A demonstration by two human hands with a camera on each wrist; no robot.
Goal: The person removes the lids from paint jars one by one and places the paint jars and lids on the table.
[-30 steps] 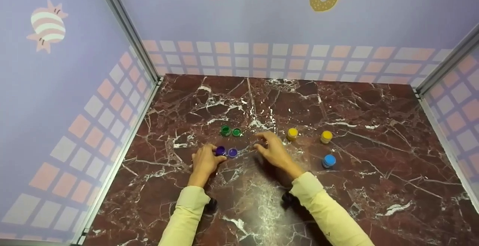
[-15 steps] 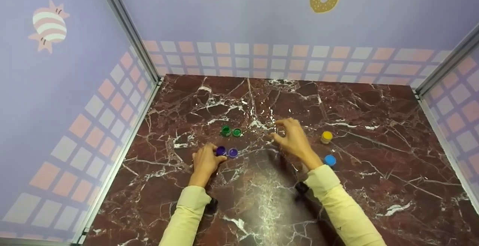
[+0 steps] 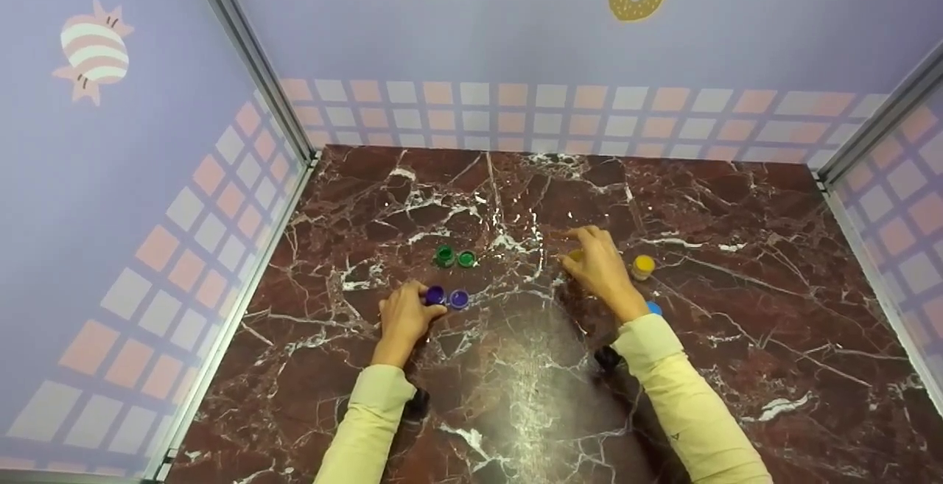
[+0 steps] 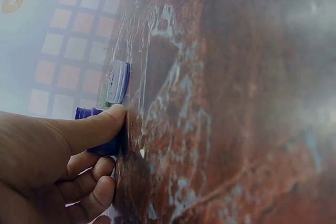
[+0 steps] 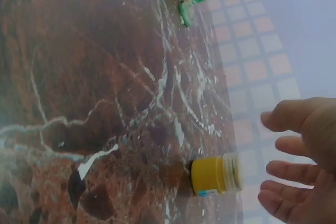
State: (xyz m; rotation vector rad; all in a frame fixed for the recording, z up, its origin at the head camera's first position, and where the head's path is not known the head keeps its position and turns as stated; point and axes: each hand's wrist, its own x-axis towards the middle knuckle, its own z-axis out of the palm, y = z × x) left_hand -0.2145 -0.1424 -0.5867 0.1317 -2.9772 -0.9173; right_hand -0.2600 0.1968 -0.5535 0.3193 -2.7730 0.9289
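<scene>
My left hand [image 3: 405, 322] pinches an uncapped purple paint pot [image 3: 435, 295] between thumb and fingers, the pot standing on the tabletop. Just right of the pot lies its purple lid [image 3: 458, 299]. My right hand [image 3: 600, 270] hovers around a capped yellow paint pot [image 3: 576, 255], which it partly covers in the head view. In the right wrist view the fingers [image 5: 294, 171] are spread and stand apart from that yellow pot [image 5: 207, 176]. From the left wrist, the thumb lies across the purple pot [image 4: 107, 148], hiding part of it.
Behind the purple pot are an uncapped green pot [image 3: 444, 255] and its lid [image 3: 466, 258]. A second yellow pot [image 3: 643, 267] stands right of my right hand. A blue pot [image 3: 653, 308] is partly hidden by the right wrist. Patterned panels [image 3: 471, 42] border the marbled tabletop [image 3: 737, 270].
My right hand has moved right from near the middle to the nearer yellow pot, its forearm now covering part of the blue pot. The left hand stays at the purple pot.
</scene>
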